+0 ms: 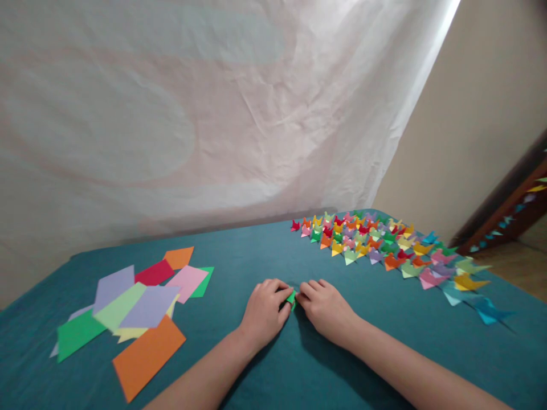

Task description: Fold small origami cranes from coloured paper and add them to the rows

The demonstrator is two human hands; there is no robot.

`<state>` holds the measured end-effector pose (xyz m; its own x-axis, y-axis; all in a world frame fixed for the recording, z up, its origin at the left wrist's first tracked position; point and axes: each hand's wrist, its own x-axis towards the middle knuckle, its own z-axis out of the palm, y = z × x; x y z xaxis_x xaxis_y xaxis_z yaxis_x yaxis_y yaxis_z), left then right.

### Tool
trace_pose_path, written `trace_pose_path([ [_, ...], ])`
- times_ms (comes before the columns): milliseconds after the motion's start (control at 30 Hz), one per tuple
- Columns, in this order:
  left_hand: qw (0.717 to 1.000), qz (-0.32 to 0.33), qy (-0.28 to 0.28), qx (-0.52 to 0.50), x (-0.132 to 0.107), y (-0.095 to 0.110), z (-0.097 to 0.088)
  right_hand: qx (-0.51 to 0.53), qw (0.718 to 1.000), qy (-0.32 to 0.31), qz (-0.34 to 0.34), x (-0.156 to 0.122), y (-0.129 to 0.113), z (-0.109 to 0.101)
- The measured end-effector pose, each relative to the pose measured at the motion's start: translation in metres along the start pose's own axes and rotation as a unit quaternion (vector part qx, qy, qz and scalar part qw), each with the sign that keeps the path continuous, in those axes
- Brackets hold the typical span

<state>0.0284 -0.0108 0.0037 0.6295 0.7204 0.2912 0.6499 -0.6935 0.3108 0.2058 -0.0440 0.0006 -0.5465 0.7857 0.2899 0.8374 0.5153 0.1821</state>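
Between my two hands, at the middle of the table, is a small piece of folded green paper (291,297). My left hand (265,307) pinches it from the left, thumb and fingers closed on it. From the right, my right hand (323,307) has its fingertips curled together against the paper's right edge. Most of the paper is hidden by the fingers, so its folded shape does not show fully.
Loose coloured paper sheets (149,307) overlap on the left of the teal-covered table (239,256). Rows of small folded paper birds (393,262) fill the right side. A pale cloth (213,114) hangs behind, with a wall (461,125) to the right.
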Motion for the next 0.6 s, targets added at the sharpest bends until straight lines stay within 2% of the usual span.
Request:
trace_pose_path([
  [267, 1.0, 0.012, 0.0, 0.017, -0.002, 0.0004, 0.0007, -0.02, 0.999, -0.017, 0.027, -0.0002, -0.0047, -0.0039],
  [600, 0.999, 0.039, -0.013, 0.03, -0.0056, 0.0051, -0.0029, 0.042, 0.998, 0.006, 0.055, -0.0021, -0.0003, -0.0007],
])
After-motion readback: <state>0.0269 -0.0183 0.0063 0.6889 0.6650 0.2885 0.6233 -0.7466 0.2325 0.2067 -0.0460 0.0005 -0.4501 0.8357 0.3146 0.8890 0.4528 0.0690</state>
